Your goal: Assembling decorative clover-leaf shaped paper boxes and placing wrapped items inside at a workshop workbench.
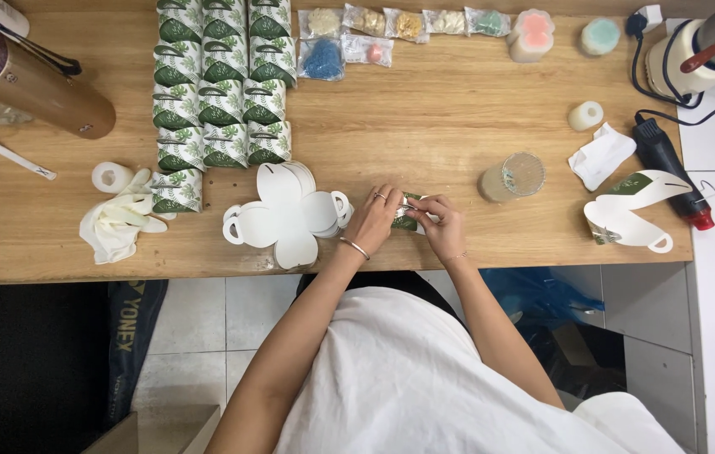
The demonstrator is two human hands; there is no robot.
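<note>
Both hands meet at the front middle of the wooden table (pixel 441 118). My left hand (pixel 374 220), with a ring and a bracelet, and my right hand (pixel 440 229) together grip a small green-and-white leaf-patterned paper box (pixel 409 212), mostly hidden between the fingers. Just left of my left hand lies a stack of flat white die-cut box blanks (pixel 286 214) with rounded flaps and handle loops.
Several folded leaf-patterned boxes (pixel 221 92) stand in rows at back left. Small bagged items (pixel 370 25) line the back edge. A glass jar (pixel 513 178), pale candles (pixel 586 115), a heat gun (pixel 668 164), a half-folded blank (pixel 630 210), white gloves (pixel 118 220) and a brown bottle (pixel 30 80) lie around.
</note>
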